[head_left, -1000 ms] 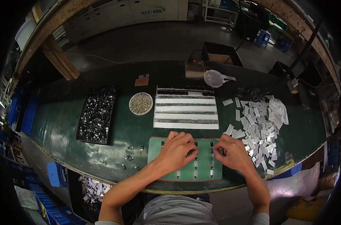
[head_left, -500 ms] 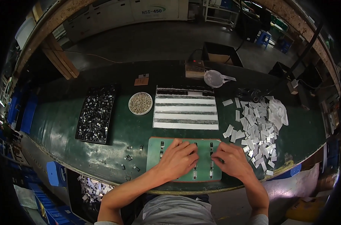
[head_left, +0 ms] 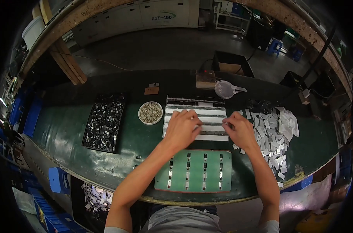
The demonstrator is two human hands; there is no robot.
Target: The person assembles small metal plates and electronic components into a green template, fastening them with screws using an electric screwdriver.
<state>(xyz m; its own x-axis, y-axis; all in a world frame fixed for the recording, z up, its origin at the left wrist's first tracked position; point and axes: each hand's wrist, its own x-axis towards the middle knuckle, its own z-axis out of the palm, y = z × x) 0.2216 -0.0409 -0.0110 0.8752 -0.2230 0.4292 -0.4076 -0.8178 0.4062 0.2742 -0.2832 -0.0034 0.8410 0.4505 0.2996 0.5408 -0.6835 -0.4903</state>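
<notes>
Both my hands hover over a flat board with white and dark stripes [head_left: 212, 138] in the middle of the bench. My left hand [head_left: 182, 128] covers its left half, with thumb and forefinger drawn together. At its right edge is my right hand [head_left: 240, 131], fingers curled and the fingertips close together. Whatever sits in either pinch is too small to make out. Nearer to me lies a green plate [head_left: 196, 171], bearing rows of small black parts with metal tabs [head_left: 205, 166]. My left forearm passes over its upper left corner.
A black tray [head_left: 84, 139] of small black parts stands left, beside a white bowl [head_left: 140, 118] of tiny metal pieces. Flat metal plates [head_left: 270, 132] are heaped right, near a white plastic bag [head_left: 288, 124]. Behind are a wooden block [head_left: 205, 80] and a white strainer-like scoop [head_left: 224, 89].
Both hands have moved forward, off the green plate and over the striped board. The green plate's rows of parts are now uncovered. The whole view has shifted slightly.
</notes>
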